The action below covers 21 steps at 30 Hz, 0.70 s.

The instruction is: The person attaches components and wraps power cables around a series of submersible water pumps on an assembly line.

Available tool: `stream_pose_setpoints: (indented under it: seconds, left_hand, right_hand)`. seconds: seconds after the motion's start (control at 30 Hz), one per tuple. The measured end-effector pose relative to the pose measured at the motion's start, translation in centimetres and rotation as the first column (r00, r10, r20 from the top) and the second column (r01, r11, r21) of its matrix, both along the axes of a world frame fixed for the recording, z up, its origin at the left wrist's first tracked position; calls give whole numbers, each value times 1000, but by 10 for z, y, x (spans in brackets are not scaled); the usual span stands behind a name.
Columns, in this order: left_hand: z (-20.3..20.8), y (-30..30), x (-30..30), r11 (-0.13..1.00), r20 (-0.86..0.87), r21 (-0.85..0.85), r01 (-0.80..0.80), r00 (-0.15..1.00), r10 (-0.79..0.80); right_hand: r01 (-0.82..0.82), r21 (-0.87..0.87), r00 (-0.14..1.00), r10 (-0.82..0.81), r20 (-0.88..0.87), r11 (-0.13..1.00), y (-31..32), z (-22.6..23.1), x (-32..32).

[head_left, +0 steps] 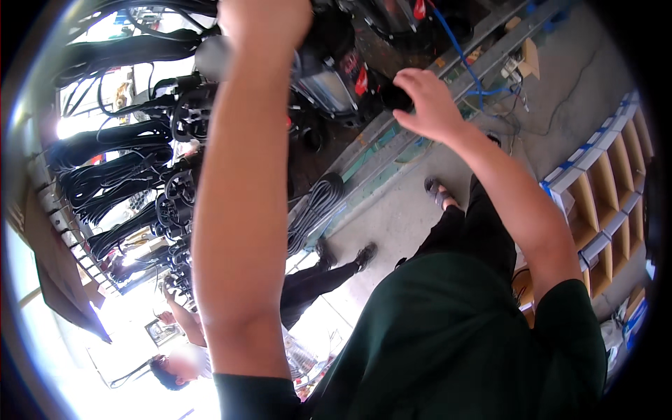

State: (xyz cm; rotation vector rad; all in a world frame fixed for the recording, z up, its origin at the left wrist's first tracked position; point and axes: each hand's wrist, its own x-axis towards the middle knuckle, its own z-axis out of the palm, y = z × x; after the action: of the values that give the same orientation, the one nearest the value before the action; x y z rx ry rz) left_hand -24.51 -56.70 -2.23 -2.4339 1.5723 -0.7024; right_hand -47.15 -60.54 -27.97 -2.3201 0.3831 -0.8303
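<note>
Head view, the only 1: a black unit with a clear canister (327, 89) sits between the 2 hands, below and right of the left hand (266, 19) and left of the right hand (428, 105). The left hand is blurred and cut by the upper edge, so I cannot tell whether it is closed or gripping anything; a blurred grey rounded thing (213, 57) shows just beside its wrist. The right hand is loosely open, thumb and fingers parted around the side of a dark part (392, 96); whether they touch it is unclear.

The unit looks bulky and stiff, probably moderately heavy, with a hard, smooth shell that could slip under dry fingers. Its clear wall is likely the part that scratches or cracks, so the black housing nearest the left hand seems the better hold, with the right hand steadying the opposite side. The red part (361, 82), just left of the right hand, looks too small to lift by.

Left of and below the left hand hang black cable bundles (115, 143), likely limp and prone to snagging. Below the right hand runs the desk's metal edge (374, 150).
</note>
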Motion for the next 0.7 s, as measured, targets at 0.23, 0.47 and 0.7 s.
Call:
stream_pose_setpoints:
  seconds: [0.23,0.47,0.7]
  left_hand:
    - [1,36,-109,858,-471,-499,-122,869,-150]
    - [17,60,-60,795,-269,-433,425,781,-563]
    - [8,32,18,811,-379,-583,51,866,-328]
  right_hand:
    - [-357,-231,934,341,-107,905,35,18,8]
    - [-409,-131,909,391,-146,903,24,55,-21]
    - [-273,55,954,263,146,960,-76,173,-16]
